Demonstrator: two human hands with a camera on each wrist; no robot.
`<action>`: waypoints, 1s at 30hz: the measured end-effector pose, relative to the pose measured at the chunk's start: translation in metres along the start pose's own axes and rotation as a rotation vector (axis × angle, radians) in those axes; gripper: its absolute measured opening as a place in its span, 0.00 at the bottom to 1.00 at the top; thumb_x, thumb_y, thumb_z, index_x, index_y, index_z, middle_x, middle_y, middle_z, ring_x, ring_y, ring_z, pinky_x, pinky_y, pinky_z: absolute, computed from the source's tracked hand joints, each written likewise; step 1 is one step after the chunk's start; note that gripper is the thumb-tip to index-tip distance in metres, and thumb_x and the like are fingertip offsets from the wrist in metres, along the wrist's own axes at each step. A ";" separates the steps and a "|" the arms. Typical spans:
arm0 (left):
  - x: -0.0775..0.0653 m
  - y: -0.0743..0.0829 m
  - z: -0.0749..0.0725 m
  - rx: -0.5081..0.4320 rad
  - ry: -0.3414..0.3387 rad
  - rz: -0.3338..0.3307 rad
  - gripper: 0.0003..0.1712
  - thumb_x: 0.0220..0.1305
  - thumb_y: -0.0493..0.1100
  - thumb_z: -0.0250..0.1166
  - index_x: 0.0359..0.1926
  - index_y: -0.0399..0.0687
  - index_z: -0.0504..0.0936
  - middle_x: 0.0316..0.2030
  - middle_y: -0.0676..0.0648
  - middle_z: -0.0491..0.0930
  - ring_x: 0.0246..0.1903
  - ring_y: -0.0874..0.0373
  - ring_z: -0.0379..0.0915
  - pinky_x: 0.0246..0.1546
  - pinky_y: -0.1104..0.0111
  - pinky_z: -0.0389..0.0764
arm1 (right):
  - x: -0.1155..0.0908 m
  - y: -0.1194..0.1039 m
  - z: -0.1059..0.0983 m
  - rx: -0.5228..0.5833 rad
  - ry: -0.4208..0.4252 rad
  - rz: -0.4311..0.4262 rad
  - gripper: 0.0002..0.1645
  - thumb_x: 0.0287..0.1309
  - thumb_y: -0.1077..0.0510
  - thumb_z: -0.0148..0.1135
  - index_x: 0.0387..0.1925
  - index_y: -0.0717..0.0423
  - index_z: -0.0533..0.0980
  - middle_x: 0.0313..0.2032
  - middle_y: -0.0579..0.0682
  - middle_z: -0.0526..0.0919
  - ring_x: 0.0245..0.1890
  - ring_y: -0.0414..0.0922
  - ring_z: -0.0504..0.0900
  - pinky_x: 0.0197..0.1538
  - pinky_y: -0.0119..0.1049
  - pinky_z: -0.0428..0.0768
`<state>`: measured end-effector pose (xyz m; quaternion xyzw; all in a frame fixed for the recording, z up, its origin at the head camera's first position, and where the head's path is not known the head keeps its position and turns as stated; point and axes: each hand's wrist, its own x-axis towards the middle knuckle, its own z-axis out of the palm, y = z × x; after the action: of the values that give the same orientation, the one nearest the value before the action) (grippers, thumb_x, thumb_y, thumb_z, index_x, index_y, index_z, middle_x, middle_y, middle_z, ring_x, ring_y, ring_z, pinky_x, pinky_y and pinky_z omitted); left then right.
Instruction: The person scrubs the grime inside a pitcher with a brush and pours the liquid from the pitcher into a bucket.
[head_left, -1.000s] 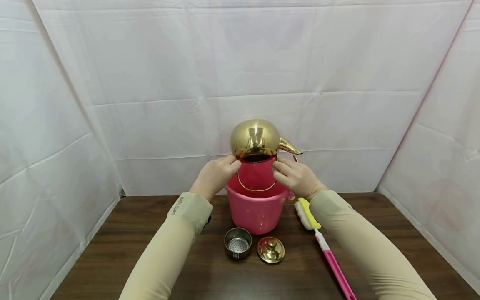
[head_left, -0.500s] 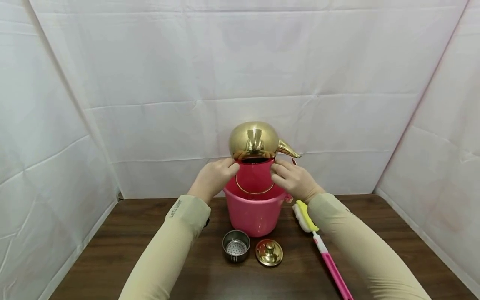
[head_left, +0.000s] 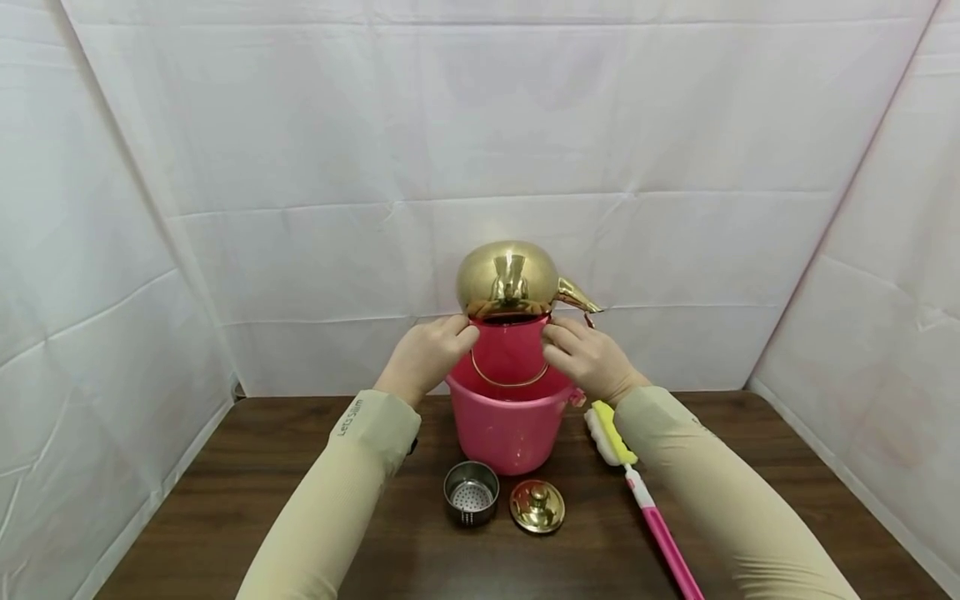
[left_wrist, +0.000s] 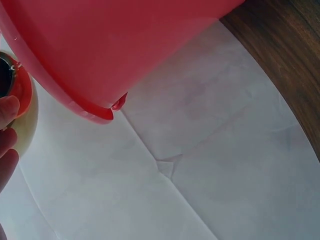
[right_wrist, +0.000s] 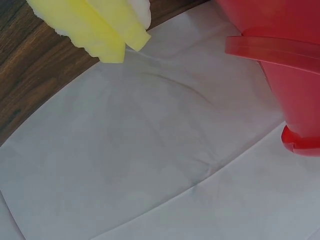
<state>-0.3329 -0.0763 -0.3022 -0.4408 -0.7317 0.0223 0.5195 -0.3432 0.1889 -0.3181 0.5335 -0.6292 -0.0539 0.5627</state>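
Note:
A shiny gold kettle point(head_left: 510, 279) is tipped over the back of a pink bucket point(head_left: 508, 442), its dark mouth turned down toward the bucket and its spout to the right. My left hand point(head_left: 429, 354) pinches it at the left of the mouth. On the other side my right hand point(head_left: 590, 357) pinches it with curled fingers. The thin wire handle point(head_left: 510, 385) hangs in a loop in front of the bucket's inside. In the left wrist view, my fingers point(left_wrist: 7, 150) lie beside the kettle's dark opening point(left_wrist: 6, 75); the right wrist view does not show my right hand.
A perforated metal strainer point(head_left: 471, 493) and a gold lid point(head_left: 537, 507) lie in front of the bucket on the wooden table point(head_left: 247, 492). To the right lies a yellow-and-white sponge brush point(head_left: 611, 433) with a pink handle. White cloth walls point(head_left: 510, 117) surround the table.
The head view has shifted slightly. Both hands keep their grip on the tipped kettle, which stays almost in place over the bucket.

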 end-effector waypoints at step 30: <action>0.005 -0.002 0.003 0.042 0.115 0.070 0.08 0.52 0.26 0.61 0.25 0.43 0.76 0.24 0.47 0.75 0.22 0.56 0.74 0.20 0.69 0.78 | 0.005 0.001 -0.006 -0.011 0.025 0.008 0.12 0.60 0.74 0.48 0.24 0.63 0.72 0.34 0.59 0.81 0.36 0.55 0.81 0.40 0.42 0.82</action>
<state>-0.3370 -0.0735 -0.2991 -0.4557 -0.6840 0.0303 0.5688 -0.3386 0.1891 -0.3120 0.5283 -0.6239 -0.0483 0.5739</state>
